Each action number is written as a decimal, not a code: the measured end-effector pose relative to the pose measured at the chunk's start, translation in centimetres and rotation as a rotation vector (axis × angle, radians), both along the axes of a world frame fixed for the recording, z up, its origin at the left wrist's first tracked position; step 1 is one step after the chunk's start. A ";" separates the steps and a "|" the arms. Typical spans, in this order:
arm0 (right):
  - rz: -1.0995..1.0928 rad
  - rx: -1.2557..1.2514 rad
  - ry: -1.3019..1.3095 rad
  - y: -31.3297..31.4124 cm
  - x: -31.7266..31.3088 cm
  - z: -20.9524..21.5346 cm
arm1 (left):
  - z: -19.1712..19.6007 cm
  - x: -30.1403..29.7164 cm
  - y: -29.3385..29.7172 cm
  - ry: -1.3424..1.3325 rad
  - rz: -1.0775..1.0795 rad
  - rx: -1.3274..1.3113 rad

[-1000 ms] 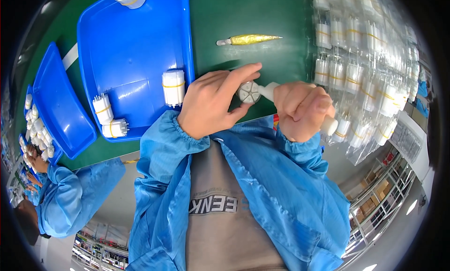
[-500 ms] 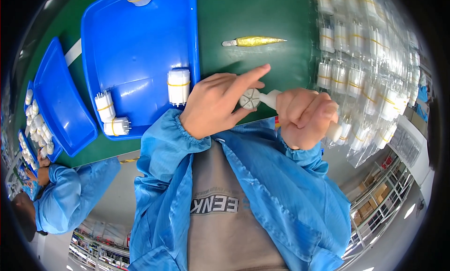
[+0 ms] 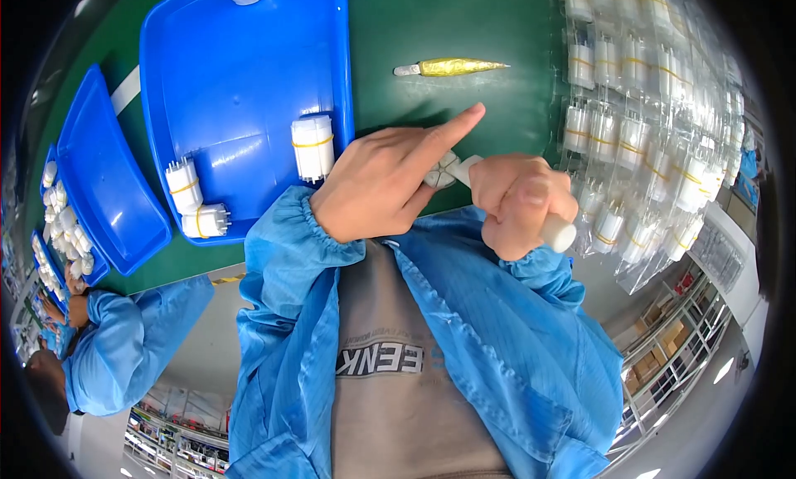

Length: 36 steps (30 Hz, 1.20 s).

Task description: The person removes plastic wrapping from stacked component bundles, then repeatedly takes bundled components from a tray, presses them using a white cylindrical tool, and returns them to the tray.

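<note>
In my left hand [image 3: 373, 181] is a round white bundle [image 3: 443, 172] with a segmented, wedge-marked end face. The index finger sticks out past it while the other fingers curl around it, hiding most of its body. My right hand [image 3: 521, 204] makes a fist around a white stick-like tool [image 3: 559, 234] with a thick round end. The tool's narrower tip meets the bundle's edge or lies just beside it; I cannot tell which. Beyond both hands, a slim pointed tool wrapped in yellow [image 3: 456, 67] lies on the green table [image 3: 497, 31].
To the left, a large blue tray [image 3: 240, 81] holds several white cylinder bundles [image 3: 313, 147] with yellow bands. A smaller blue tray [image 3: 108, 172] stands further left, near a co-worker's blue sleeve [image 3: 124, 338]. Clear plastic packs [image 3: 634, 131] of banded white bundles fill the right side.
My right hand has shifted left and turned, so the tool now slants more, its thick end closer to me. The bundle in my left hand has tilted slightly.
</note>
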State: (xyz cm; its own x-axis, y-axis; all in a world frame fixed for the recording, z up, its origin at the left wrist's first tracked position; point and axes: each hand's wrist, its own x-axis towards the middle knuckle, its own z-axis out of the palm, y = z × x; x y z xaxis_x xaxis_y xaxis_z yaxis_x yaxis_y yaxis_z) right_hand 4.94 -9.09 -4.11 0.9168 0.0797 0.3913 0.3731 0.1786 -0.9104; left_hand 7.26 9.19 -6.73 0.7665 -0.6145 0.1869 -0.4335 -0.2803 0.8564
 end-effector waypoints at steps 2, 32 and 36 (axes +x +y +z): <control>-0.056 -0.221 -0.045 0.4 0.1 0.4 | 0.2 -0.1 -0.2 -0.025 0.020 0.007; 0.068 0.039 -0.041 0.9 0.6 -0.5 | -0.4 -1.4 2.0 0.015 0.053 0.049; 0.046 -0.157 -0.016 1.1 0.6 0.5 | 0.9 -1.0 2.0 -0.060 0.116 -0.041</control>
State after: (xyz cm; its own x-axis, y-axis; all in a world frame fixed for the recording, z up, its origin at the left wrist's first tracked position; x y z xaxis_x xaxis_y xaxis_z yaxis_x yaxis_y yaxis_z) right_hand 5.55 -7.97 -3.66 0.9044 0.1829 0.3855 0.3827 0.0518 -0.9224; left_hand 6.24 11.17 -5.81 0.8184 -0.5135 0.2581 -0.4513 -0.2962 0.8417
